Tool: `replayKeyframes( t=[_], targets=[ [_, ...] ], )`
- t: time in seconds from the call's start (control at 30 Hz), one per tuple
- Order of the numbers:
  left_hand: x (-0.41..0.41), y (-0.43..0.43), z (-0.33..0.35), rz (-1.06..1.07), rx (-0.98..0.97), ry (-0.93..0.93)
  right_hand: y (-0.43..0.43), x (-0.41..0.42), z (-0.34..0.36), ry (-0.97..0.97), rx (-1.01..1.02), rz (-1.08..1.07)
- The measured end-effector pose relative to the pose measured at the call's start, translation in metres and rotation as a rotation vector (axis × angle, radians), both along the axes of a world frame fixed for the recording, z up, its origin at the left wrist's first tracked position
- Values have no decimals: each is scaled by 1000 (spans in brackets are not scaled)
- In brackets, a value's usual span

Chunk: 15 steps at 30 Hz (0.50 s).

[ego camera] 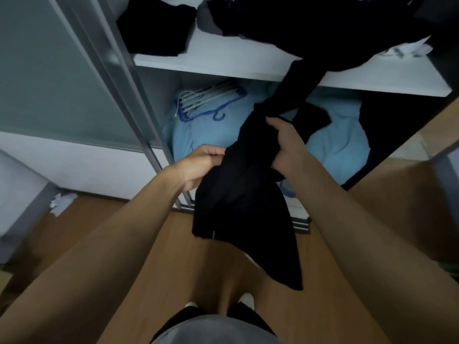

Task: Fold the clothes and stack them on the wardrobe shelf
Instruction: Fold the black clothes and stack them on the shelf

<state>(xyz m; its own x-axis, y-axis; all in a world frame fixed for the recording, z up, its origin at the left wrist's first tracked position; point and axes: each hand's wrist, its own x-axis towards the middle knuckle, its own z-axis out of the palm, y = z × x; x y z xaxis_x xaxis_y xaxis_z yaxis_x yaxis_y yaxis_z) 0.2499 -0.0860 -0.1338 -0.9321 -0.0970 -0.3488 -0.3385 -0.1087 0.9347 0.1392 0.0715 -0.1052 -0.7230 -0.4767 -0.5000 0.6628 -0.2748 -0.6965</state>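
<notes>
Brown wood-look floor (154, 244) lay nearest, with the loose lower end of the black soft fabric garment (243, 207) hanging above it, unfolded and bunched. Left hand (203, 162) had its fingers curled, pinching the garment's left edge. Right hand (285, 147) was closed round a gathered fold higher up. Both held cloth, nothing else.

Behind the hands, in the lower wardrobe compartment, sat a light blue rumpled bedding bundle (218, 140) with blue and white plastic hangers (206, 100) on top. From the right hand the garment ran up in a taut strip over the front edge of the white flat wardrobe shelf (223, 58) and into the dark heaped clothes pile (323, 28). A folded black stack (156, 28) lay apart at the shelf's left.

Risks, as judged: the upper end looked caught in the heap, so a hard pull could drag the pile off the shelf. The dangling end could reach the floor. A swing could snag the hangers.
</notes>
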Motion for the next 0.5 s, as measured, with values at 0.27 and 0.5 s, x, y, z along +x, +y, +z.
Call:
replayKeyframes(
  t=[0.27, 0.5],
  targets=[
    [37, -15, 15, -33, 26, -51, 29, 121, -79, 227, 232, 506],
    [79, -38, 12, -23, -149, 34, -39, 196, -95, 157, 484, -39]
  ],
)
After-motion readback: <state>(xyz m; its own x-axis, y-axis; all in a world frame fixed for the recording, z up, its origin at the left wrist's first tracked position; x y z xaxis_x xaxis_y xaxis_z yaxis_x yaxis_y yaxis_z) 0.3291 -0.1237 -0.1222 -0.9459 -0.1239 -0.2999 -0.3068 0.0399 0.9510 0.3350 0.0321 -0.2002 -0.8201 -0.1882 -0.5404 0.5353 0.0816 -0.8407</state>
